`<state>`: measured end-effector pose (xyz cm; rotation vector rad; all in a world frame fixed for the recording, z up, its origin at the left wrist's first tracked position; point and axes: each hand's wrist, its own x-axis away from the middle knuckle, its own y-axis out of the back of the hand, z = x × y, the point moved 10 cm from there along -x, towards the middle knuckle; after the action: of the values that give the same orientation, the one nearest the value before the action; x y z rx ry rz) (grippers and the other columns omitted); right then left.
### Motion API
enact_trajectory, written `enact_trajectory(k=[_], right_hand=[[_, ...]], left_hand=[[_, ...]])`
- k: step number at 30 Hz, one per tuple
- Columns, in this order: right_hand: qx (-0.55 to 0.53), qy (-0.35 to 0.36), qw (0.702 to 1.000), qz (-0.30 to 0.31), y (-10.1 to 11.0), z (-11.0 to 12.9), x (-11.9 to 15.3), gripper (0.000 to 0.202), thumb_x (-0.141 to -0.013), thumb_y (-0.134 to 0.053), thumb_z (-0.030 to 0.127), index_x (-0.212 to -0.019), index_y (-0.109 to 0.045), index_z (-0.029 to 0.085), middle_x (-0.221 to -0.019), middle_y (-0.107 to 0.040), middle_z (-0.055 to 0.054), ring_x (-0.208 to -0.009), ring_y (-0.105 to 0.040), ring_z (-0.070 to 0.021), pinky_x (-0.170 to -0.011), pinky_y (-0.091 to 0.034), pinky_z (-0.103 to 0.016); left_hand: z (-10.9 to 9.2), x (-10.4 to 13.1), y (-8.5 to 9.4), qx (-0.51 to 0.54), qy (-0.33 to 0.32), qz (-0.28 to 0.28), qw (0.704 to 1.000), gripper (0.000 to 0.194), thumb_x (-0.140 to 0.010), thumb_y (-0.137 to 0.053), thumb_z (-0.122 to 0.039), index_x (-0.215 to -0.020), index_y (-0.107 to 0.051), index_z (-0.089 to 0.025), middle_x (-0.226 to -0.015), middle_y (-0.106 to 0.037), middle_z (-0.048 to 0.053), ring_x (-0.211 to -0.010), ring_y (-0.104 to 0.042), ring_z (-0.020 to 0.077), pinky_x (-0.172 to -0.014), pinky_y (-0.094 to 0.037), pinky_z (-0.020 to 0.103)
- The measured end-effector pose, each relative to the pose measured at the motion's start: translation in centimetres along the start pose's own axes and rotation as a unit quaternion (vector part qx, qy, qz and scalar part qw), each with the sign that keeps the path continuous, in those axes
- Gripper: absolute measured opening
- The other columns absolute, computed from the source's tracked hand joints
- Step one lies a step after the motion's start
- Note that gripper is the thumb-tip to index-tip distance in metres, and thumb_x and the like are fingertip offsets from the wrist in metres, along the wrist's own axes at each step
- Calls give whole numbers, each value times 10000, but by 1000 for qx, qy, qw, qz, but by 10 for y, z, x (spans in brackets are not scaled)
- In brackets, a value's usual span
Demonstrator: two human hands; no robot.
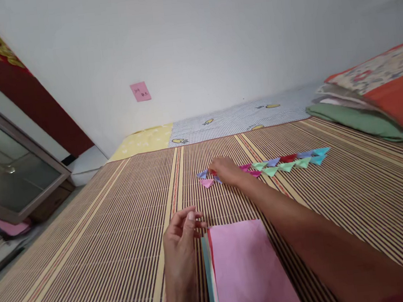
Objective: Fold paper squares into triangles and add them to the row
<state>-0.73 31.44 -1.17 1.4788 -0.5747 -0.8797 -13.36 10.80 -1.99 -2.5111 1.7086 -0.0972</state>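
Note:
My right hand point(225, 171) reaches forward over two rows of small folded paper triangles, its fingers curled down on a red paper triangle point(212, 172). The hand hides part of that triangle and some pieces behind it. At the left end of the rows lie a blue triangle point(202, 175) and a pink triangle point(207, 183). Green triangles point(286, 167) and cyan triangles point(318, 159) lie toward the right end. Nearer to me, my left hand point(184, 229) is held with fingers loosely bent and apart, holding nothing, beside a stack of coloured paper point(251, 266) topped by a pink sheet.
A striped mat point(101, 257) covers the surface under everything. Along the white wall runs a patterned cloth point(220, 120). Folded bedding point(390, 97) is piled at the right. A pink note point(140, 91) is on the wall, and a glass-fronted cabinet point(3, 152) stands at the left.

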Motion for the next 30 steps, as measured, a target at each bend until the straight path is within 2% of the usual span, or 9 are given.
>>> enact_trajectory(k=[6,9,13,18,24,30], right_hand=[[-52,-38,997,-48,39,-44,17,185,-993,-615,289,-1095,-674,145,-1154,-687,-75,-1074,-656,-225,-938,-540,-441],[-71,-46,995,-53,44,-48,14,185,-997,-609,290,-1094,-673,146,-1139,-690,-75,-1049,-664,-218,-923,-549,-433],[-89,-13,996,-19,31,-25,-12,257,-988,-627,322,-1181,-651,155,-1198,-670,-85,-1035,-671,-222,-893,-571,-433],[-81,0,996,30,10,-5,-45,306,-989,-626,329,-1248,-624,166,-1256,-644,-97,-1061,-663,-234,-898,-573,-443],[-35,-16,996,86,-15,7,-62,322,-988,-627,335,-1265,-615,171,-1270,-637,-100,-1067,-660,-237,-899,-572,-446],[8,-34,993,111,-35,20,-74,342,-983,-634,335,-1277,-608,164,-1282,-629,-106,-1084,-655,-246,-908,-568,-457]], left_hand=[[-2,2,0,4,6,-11,1000,359,-845,-724,-466,-1041,-715,-165,-983,-753,82,-736,-689,159,-640,-487,265],[-1,2,-1,9,3,-13,1000,348,-848,-723,-464,-1032,-716,-169,-976,-752,80,-736,-688,157,-636,-493,261],[2,-1,-1,10,1,-5,1000,341,-859,-715,-462,-1038,-715,-171,-974,-752,81,-740,-686,154,-637,-499,255],[1,-2,8,7,-3,-23,1000,358,-846,-727,-467,-1035,-722,-163,-968,-752,89,-740,-686,161,-633,-506,259],[6,0,1,35,18,-16,999,333,-839,-735,-459,-998,-718,-167,-948,-753,85,-721,-684,154,-632,-522,259],[6,-1,-3,39,18,-23,999,342,-810,-752,-470,-961,-724,-164,-906,-752,81,-694,-668,152,-629,-512,262]])
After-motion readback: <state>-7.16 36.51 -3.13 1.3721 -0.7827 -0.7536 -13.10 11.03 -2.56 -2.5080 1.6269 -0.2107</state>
